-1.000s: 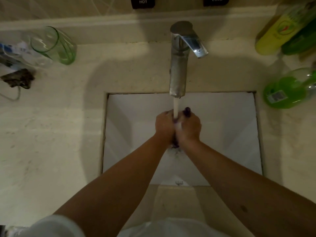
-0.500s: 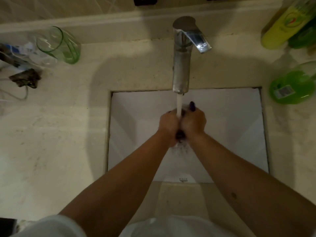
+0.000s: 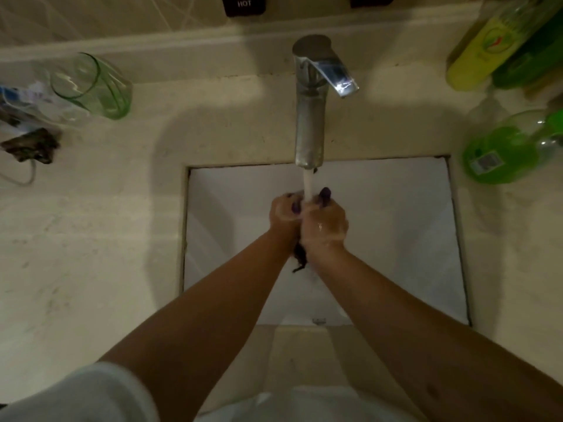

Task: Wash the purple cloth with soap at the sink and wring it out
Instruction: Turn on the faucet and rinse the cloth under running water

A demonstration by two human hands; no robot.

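Observation:
Both my hands are pressed together over the white sink (image 3: 396,226), directly under the water stream from the chrome tap (image 3: 309,117). My left hand (image 3: 283,213) and my right hand (image 3: 326,223) are clenched around the purple cloth (image 3: 325,194). Small bits of the cloth stick out above my fingers, and a dark wet tail hangs below my wrists. Most of the cloth is hidden inside my fists. My hands look wet and a little soapy.
On the beige counter (image 3: 91,239), a green glass (image 3: 94,86) lies at the left with a dark clip and cable (image 3: 30,146) beyond it. At the right stand a green liquid bottle (image 3: 505,153) and a yellow-green bottle (image 3: 484,47). HOT and COLD labels sit on the back wall.
My hands stay clasped on the cloth under the running water and shift slightly. A dark tail of cloth now hangs lower between my wrists.

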